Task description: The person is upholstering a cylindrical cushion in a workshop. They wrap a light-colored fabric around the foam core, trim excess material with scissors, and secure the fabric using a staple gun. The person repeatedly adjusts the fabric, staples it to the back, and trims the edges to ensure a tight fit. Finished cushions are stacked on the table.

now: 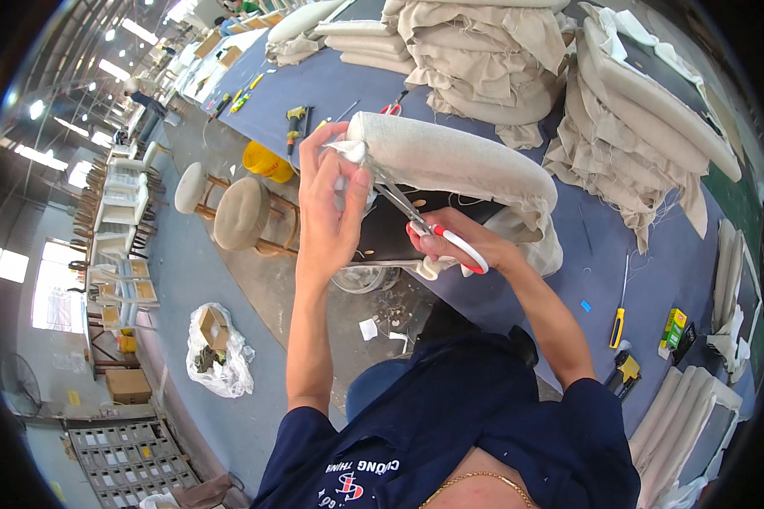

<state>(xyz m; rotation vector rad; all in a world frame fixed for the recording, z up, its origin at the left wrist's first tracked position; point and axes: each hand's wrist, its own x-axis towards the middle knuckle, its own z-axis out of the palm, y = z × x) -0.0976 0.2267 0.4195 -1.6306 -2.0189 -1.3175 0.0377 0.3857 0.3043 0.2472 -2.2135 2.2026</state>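
Observation:
A beige fabric-covered seat pad (454, 151) stands on edge before me, its dark underside facing me and loose cloth hanging at its right end. My left hand (331, 204) is closed on the fabric edge at the pad's left end, white cloth bunched between the fingers. In my right hand (475, 233) I hold scissors (397, 200) by their red and white handles. The blades point up and left along the pad's edge, close to my left fingers. Whether they touch the cloth I cannot tell.
Tall stacks of beige covered pads (484, 64) fill the table's (590, 276) far side. A yellow screwdriver (618, 327), a staple gun (624, 373) and a small green-yellow box (673, 329) lie at right. Round stools (242, 214), a yellow bucket (267, 159) and a plastic bag (221, 373) stand left.

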